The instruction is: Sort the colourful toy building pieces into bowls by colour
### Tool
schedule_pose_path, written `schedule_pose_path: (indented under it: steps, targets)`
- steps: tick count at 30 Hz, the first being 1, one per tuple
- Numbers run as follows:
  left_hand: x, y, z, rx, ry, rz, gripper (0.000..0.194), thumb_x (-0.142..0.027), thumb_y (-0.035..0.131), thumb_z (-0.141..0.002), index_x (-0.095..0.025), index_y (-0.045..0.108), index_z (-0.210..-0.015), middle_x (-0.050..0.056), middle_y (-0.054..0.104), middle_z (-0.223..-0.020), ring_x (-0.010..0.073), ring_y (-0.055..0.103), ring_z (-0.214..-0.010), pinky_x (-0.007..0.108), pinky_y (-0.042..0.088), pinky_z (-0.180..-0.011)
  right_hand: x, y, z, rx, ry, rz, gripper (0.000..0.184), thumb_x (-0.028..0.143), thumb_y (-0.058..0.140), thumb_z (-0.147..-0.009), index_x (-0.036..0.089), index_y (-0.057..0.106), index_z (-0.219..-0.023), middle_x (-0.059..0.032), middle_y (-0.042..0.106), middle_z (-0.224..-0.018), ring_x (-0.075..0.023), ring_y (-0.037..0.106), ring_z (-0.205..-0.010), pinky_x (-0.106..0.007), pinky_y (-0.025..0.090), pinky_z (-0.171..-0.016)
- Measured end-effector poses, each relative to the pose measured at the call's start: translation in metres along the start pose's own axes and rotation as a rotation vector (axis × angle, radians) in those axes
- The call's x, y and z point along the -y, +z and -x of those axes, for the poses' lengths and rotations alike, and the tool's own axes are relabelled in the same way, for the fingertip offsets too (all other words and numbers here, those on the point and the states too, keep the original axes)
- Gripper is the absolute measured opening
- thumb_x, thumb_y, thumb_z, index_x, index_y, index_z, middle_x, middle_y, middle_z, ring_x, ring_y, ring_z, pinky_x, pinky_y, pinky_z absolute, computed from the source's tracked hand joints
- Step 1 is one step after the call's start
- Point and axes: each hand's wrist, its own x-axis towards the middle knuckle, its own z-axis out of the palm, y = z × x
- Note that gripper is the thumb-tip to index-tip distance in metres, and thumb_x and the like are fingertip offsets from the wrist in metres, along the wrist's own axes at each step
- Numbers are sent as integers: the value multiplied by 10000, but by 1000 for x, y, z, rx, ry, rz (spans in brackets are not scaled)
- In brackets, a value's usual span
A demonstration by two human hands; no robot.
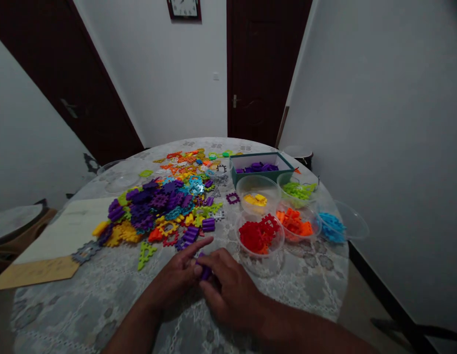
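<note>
Between my two hands, low over the near side of the table, is a small purple plastic building piece (204, 271), partly covered by fingers. My right hand (231, 290) is closed on it, thumb and fingers on its right side. On the other side, my left hand (178, 273) grips it near the thumb, its index finger stretched out. Just beyond the hands lie loose purple connector pieces (190, 235) at the edge of a mixed pile of interlocking plastic pieces (154, 204). A green triangle piece (145, 254) lies left of my left hand.
Right of the pile stand clear bowls of red pieces (259, 235), orange pieces (294, 223), yellow pieces (255, 199) and green pieces (299, 190). Blue pieces (330, 227) sit at the table's right edge. Behind is a green box (233, 174) holding purple pieces. Cardboard (40, 273) lies left.
</note>
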Motion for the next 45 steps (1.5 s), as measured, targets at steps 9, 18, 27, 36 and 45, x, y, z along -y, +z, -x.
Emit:
schedule_pose_path:
  steps: [9, 18, 27, 36, 45]
  targets:
    - [-2, -4, 1, 130, -23, -35, 861, -412, 929, -789, -221, 583, -1554, 133, 765, -1074, 248, 731, -915, 333, 518, -808, -6, 10, 10, -54, -28, -97, 509, 141, 622, -966, 323, 568, -1438, -75, 621, -1184, -211, 655, -977, -361, 584, -839]
    - [2, 1, 1, 173, 21, 33, 810, -391, 924, -770, -216, 617, -1499, 120, 763, -1054, 229, 754, -829, 351, 596, -779, -2, -1, 10, -102, -117, -49, 328, 169, 541, -1043, 287, 652, -1328, -74, 703, -1153, -213, 691, -1028, -345, 580, -897]
    - [2, 13, -3, 50, 74, 33, 562, -422, 810, -868, -176, 655, -1349, 103, 775, -923, 205, 749, -746, 340, 598, -742, 30, -83, -29, 121, 3, 258, 249, 267, 612, -1030, 253, 740, -1243, -57, 778, -1062, -183, 719, -877, -301, 567, -782]
    - [4, 24, -5, -58, 114, -120, 446, -399, 747, -854, -151, 664, -1215, 70, 741, -857, 183, 707, -670, 311, 550, -658, -20, -177, -154, -465, 293, 510, 426, 232, 561, -972, 157, 704, -1367, -115, 795, -1131, -198, 712, -836, -356, 571, -834]
    - [4, 29, -3, -302, 222, -170, 322, -459, 647, -916, -177, 691, -1065, 16, 678, -725, 149, 588, -553, 272, 460, -554, 19, -28, -77, -291, 30, 333, 311, 173, 498, -978, 213, 772, -1119, -55, 796, -999, -186, 744, -877, -313, 585, -829]
